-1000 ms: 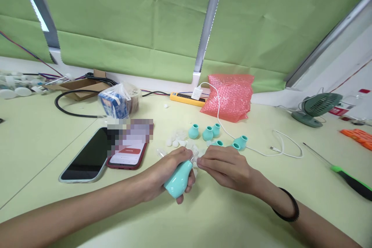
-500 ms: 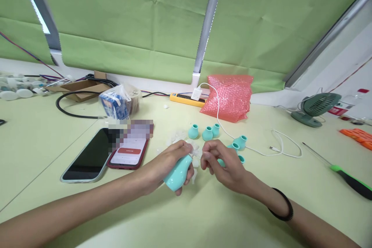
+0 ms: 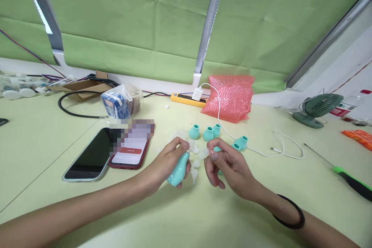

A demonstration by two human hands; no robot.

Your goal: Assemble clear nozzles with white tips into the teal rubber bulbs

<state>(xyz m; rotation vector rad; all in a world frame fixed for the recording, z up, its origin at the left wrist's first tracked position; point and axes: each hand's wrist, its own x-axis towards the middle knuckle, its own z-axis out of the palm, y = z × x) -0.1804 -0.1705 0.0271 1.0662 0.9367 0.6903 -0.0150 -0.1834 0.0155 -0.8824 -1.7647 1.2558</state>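
The left hand (image 3: 168,161) is gripping a teal bulb (image 3: 178,169) just above the table (image 3: 43,131), tilted more upright than half a second ago. The right hand (image 3: 229,166) is now drawing apart, pinching what seems a small translucent piece (image 3: 203,153) between fingertips, near the teal caps (image 3: 207,133).

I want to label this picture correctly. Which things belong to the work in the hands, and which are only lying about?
In the work:
- left hand holding teal bulb
- right hand pinching clear tip
- loose teal caps
- clear tips pile

Lying about:
- two phones
- pink bubble wrap
- white cable
- screwdriver
- fan
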